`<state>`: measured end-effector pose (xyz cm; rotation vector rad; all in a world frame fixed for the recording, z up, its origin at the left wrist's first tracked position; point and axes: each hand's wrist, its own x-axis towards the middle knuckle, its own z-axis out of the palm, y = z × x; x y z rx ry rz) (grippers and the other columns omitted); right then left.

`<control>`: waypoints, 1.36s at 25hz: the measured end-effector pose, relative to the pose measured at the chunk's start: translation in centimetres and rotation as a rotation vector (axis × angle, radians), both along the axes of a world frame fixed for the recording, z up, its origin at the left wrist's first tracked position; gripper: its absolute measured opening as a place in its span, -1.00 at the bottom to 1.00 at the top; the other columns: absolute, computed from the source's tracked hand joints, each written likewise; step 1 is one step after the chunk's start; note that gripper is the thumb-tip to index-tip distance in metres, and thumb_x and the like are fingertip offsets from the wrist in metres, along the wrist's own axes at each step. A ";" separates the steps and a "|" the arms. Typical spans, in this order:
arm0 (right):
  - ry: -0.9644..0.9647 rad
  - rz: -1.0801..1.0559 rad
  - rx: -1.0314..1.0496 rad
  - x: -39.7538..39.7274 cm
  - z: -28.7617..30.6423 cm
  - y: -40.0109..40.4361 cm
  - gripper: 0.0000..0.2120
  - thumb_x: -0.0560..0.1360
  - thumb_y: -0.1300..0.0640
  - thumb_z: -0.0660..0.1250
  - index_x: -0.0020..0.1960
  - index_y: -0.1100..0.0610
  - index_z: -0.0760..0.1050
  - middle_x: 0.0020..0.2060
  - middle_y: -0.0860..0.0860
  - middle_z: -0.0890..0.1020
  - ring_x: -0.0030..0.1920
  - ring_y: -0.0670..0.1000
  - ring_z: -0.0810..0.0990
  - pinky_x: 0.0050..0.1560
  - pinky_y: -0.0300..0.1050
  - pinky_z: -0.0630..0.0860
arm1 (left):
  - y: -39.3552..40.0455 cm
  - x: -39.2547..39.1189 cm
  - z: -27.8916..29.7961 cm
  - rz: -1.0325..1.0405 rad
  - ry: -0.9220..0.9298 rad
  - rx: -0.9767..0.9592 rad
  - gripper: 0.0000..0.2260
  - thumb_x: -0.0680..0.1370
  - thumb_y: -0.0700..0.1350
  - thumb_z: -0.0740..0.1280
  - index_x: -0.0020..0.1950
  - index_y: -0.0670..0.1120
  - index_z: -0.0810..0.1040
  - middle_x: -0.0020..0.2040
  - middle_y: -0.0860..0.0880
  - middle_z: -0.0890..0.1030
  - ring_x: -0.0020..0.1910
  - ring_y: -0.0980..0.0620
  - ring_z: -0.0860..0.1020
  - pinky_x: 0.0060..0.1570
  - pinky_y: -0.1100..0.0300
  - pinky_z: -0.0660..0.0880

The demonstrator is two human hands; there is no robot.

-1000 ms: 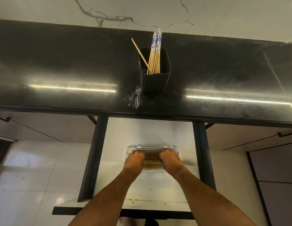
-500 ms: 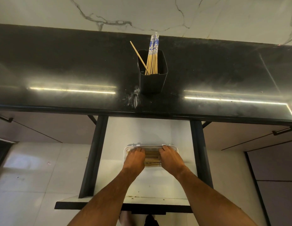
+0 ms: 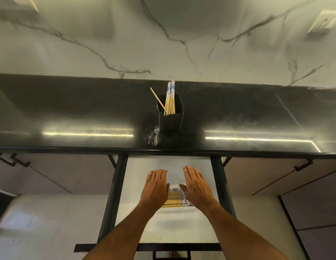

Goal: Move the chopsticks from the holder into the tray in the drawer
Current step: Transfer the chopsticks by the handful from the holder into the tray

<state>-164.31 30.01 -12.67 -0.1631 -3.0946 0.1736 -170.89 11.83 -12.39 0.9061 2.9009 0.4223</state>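
Note:
A black holder [image 3: 171, 120] stands on the dark countertop [image 3: 69, 109] with several wooden chopsticks [image 3: 170, 99] in it, some with blue-patterned tops and one leaning left. Below, the drawer [image 3: 169, 226] is pulled out. A clear tray [image 3: 174, 187] inside it holds several chopsticks [image 3: 173, 198] lying flat. My left hand [image 3: 155, 186] and my right hand [image 3: 196, 185] hover flat over the tray, fingers extended, holding nothing. The hands hide most of the tray.
Black drawer rails [image 3: 114, 194] run on both sides of the drawer. Cabinet fronts with black handles [image 3: 303, 165] flank it. A marble wall [image 3: 163, 38] rises behind the counter. Pale floor tiles [image 3: 41, 226] lie below.
Both hands have lifted off the chopsticks in the tray and opened flat, moving up toward the counter. The camera has tilted upward.

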 end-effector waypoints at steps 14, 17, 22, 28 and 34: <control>0.301 0.005 0.075 -10.0 18.4 1.6 -0.38 0.63 -0.10 0.30 0.57 0.17 0.24 0.49 0.11 0.42 0.49 0.11 0.40 0.50 0.02 0.37 | 3.0 -10.6 17.2 0.012 0.357 0.180 -0.59 0.64 0.04 0.24 0.45 -0.07 0.37 0.37 -0.04 0.50 0.38 -0.01 0.44 0.52 -0.01 0.25; 0.336 0.026 0.074 -12.7 20.2 1.7 -0.40 0.62 -0.08 0.33 0.55 0.17 0.26 0.46 0.10 0.45 0.45 0.08 0.43 0.46 0.00 0.42 | 3.8 -13.2 18.9 0.040 0.376 0.211 -0.63 0.64 0.00 0.27 0.42 -0.07 0.39 0.32 -0.03 0.53 0.33 0.00 0.47 0.48 0.02 0.30; 0.345 0.069 0.063 -17.1 20.6 2.4 -0.43 0.61 -0.06 0.33 0.52 0.16 0.29 0.42 0.09 0.48 0.40 0.06 0.47 0.41 -0.04 0.47 | 4.9 -17.5 18.7 0.123 0.339 0.233 -0.69 0.61 -0.06 0.31 0.33 -0.07 0.44 0.23 -0.03 0.56 0.26 0.02 0.50 0.43 0.05 0.34; 0.277 0.087 -0.029 -24.2 18.9 4.4 -0.50 0.62 -0.03 0.32 0.48 0.13 0.33 0.36 0.05 0.49 0.31 0.01 0.49 0.33 -0.07 0.51 | 6.6 -23.8 16.8 0.272 0.279 0.285 -0.86 0.64 -0.08 0.22 0.16 -0.07 0.48 0.05 -0.01 0.54 0.06 0.02 0.52 0.22 0.10 0.42; 0.268 0.041 -0.102 -30.3 16.5 6.2 -0.59 0.65 0.04 0.29 0.41 0.24 0.40 0.21 0.12 0.54 0.15 0.06 0.52 0.22 -0.01 0.56 | 9.4 -29.5 14.7 0.506 0.098 0.416 -0.82 0.65 -0.03 0.26 0.12 -0.11 0.52 0.00 -0.04 0.58 0.00 -0.03 0.55 0.08 0.05 0.48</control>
